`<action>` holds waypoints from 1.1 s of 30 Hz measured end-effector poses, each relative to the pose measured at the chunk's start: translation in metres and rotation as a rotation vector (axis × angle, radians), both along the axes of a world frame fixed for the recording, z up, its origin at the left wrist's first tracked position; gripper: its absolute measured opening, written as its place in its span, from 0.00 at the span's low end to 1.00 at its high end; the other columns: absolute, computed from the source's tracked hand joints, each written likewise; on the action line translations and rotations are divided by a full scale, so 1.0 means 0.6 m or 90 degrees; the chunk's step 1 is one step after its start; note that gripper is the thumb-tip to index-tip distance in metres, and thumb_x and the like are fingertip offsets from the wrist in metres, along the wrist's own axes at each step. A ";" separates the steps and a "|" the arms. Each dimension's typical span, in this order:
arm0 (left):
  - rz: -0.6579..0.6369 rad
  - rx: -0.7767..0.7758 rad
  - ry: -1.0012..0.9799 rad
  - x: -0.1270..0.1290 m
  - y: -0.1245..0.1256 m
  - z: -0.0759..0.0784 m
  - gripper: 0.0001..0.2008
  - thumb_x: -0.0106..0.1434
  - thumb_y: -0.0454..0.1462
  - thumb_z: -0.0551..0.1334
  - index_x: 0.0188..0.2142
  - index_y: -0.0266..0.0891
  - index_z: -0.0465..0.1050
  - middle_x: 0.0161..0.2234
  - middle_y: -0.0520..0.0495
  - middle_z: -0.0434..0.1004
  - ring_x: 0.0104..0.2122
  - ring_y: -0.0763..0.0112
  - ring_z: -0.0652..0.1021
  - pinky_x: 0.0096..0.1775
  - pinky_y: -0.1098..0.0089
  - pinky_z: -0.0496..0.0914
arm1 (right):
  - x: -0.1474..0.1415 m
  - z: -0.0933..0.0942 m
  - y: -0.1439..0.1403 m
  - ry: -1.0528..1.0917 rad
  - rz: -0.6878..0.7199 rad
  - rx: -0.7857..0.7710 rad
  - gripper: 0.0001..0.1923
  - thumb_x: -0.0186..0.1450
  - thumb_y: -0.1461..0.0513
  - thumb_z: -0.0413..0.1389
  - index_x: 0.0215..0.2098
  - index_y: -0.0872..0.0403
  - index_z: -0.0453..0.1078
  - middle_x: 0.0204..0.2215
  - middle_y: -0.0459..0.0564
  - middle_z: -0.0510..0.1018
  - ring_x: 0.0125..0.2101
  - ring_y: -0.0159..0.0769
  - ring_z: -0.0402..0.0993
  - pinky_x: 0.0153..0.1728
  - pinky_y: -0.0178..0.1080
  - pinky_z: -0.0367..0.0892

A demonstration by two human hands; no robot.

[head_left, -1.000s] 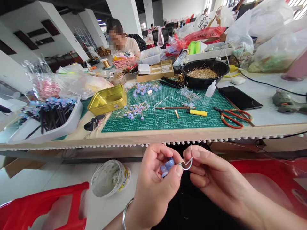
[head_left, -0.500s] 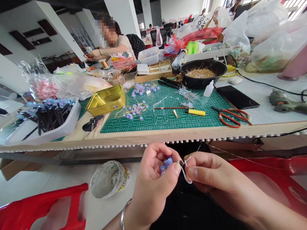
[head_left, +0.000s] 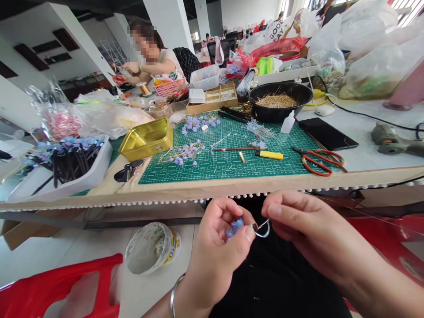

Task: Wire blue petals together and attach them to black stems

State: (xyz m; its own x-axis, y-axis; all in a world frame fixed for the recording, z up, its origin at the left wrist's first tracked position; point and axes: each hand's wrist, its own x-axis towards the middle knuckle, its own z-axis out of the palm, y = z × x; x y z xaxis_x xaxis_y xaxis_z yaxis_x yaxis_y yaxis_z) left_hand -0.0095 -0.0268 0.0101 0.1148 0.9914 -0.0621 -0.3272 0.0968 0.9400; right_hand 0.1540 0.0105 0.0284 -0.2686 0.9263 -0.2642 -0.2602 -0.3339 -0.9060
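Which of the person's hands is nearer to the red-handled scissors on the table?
Right. The right hand is below the table edge almost under the red-handled scissors; the left hand is farther left, holding blue beads.

A big room is seen, with white pillars [head_left: 168, 20] and a white wall [head_left: 39, 35] where dark shelves [head_left: 31, 51] are hung. The floor [head_left: 66, 247] is covered in pale tiles, and red plastic stools [head_left: 59, 287] are placed on it. Bright daylight is let in through windows [head_left: 407, 6] at the far right.
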 end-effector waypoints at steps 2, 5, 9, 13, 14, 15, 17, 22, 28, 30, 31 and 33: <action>0.013 -0.022 -0.049 0.002 0.009 0.004 0.08 0.62 0.31 0.63 0.38 0.42 0.66 0.32 0.53 0.72 0.28 0.78 0.70 0.24 0.79 0.63 | 0.003 0.001 0.009 0.036 -0.102 0.059 0.09 0.56 0.57 0.67 0.24 0.53 0.75 0.19 0.41 0.64 0.20 0.26 0.51 0.20 0.33 0.46; 0.066 -0.065 -0.136 0.002 0.031 0.013 0.06 0.60 0.30 0.63 0.35 0.40 0.67 0.29 0.53 0.72 0.27 0.77 0.72 0.22 0.80 0.62 | 0.010 -0.002 0.012 0.017 -0.252 0.173 0.06 0.62 0.59 0.62 0.27 0.49 0.74 0.20 0.41 0.62 0.21 0.28 0.53 0.22 0.33 0.50; 0.099 -0.161 -0.257 0.007 0.060 0.020 0.05 0.60 0.31 0.62 0.36 0.38 0.68 0.27 0.52 0.74 0.28 0.77 0.75 0.31 0.77 0.70 | 0.008 -0.014 -0.006 -0.263 -0.127 0.281 0.05 0.63 0.59 0.60 0.29 0.46 0.75 0.25 0.44 0.74 0.27 0.34 0.67 0.29 0.35 0.62; 0.075 -0.240 -0.351 0.020 0.065 0.006 0.07 0.58 0.30 0.63 0.37 0.37 0.70 0.28 0.51 0.76 0.31 0.73 0.78 0.42 0.67 0.74 | -0.008 -0.035 -0.023 -0.382 0.036 0.307 0.08 0.65 0.60 0.55 0.32 0.49 0.76 0.30 0.47 0.80 0.32 0.39 0.75 0.35 0.39 0.69; 0.073 -0.257 -0.363 0.023 0.063 0.001 0.07 0.58 0.30 0.63 0.37 0.37 0.71 0.28 0.50 0.76 0.32 0.72 0.78 0.42 0.67 0.73 | -0.013 -0.040 -0.025 -0.394 0.044 0.303 0.09 0.65 0.60 0.54 0.32 0.49 0.76 0.32 0.48 0.81 0.34 0.40 0.76 0.36 0.39 0.69; 0.078 -0.271 -0.370 0.025 0.061 -0.005 0.07 0.58 0.30 0.63 0.37 0.37 0.72 0.29 0.50 0.76 0.33 0.71 0.78 0.41 0.67 0.73 | -0.016 -0.045 -0.026 -0.405 0.052 0.296 0.09 0.66 0.61 0.53 0.33 0.49 0.76 0.33 0.49 0.81 0.35 0.41 0.77 0.37 0.40 0.70; 0.093 -0.283 -0.370 0.029 0.056 -0.014 0.07 0.57 0.29 0.63 0.36 0.36 0.72 0.29 0.49 0.77 0.34 0.71 0.78 0.40 0.69 0.72 | -0.022 -0.053 -0.026 -0.413 0.075 0.261 0.09 0.65 0.60 0.53 0.34 0.50 0.76 0.34 0.49 0.81 0.36 0.42 0.77 0.36 0.40 0.70; 0.113 -0.297 -0.338 0.032 0.049 -0.025 0.08 0.56 0.30 0.64 0.36 0.37 0.72 0.29 0.50 0.77 0.34 0.72 0.78 0.38 0.73 0.70 | -0.031 -0.057 -0.027 -0.400 0.126 0.183 0.12 0.65 0.57 0.52 0.29 0.52 0.73 0.26 0.47 0.77 0.28 0.38 0.72 0.28 0.36 0.66; 0.095 -0.300 -0.333 0.033 0.044 -0.033 0.07 0.57 0.30 0.64 0.36 0.37 0.71 0.29 0.49 0.78 0.33 0.72 0.78 0.37 0.74 0.68 | -0.027 -0.066 -0.027 -0.412 0.113 0.246 0.13 0.66 0.61 0.50 0.23 0.52 0.64 0.22 0.44 0.70 0.24 0.33 0.64 0.24 0.35 0.60; 0.098 -0.299 -0.336 0.032 0.043 -0.039 0.06 0.57 0.30 0.64 0.35 0.37 0.71 0.29 0.50 0.78 0.33 0.71 0.78 0.37 0.73 0.68 | -0.024 -0.070 -0.026 -0.402 0.140 0.226 0.13 0.67 0.61 0.49 0.23 0.52 0.63 0.22 0.44 0.68 0.24 0.33 0.63 0.24 0.34 0.60; 0.100 -0.300 -0.334 0.031 0.043 -0.041 0.07 0.57 0.30 0.64 0.35 0.38 0.71 0.29 0.50 0.78 0.33 0.71 0.78 0.37 0.73 0.68 | -0.023 -0.071 -0.025 -0.403 0.152 0.221 0.13 0.67 0.61 0.49 0.24 0.52 0.63 0.22 0.44 0.68 0.24 0.33 0.63 0.24 0.34 0.60; 0.106 -0.310 -0.325 0.030 0.043 -0.044 0.07 0.57 0.31 0.65 0.36 0.38 0.71 0.30 0.50 0.77 0.33 0.70 0.77 0.36 0.73 0.69 | -0.018 -0.071 -0.024 -0.422 0.163 0.251 0.12 0.68 0.62 0.47 0.26 0.52 0.63 0.24 0.45 0.68 0.26 0.33 0.65 0.26 0.35 0.62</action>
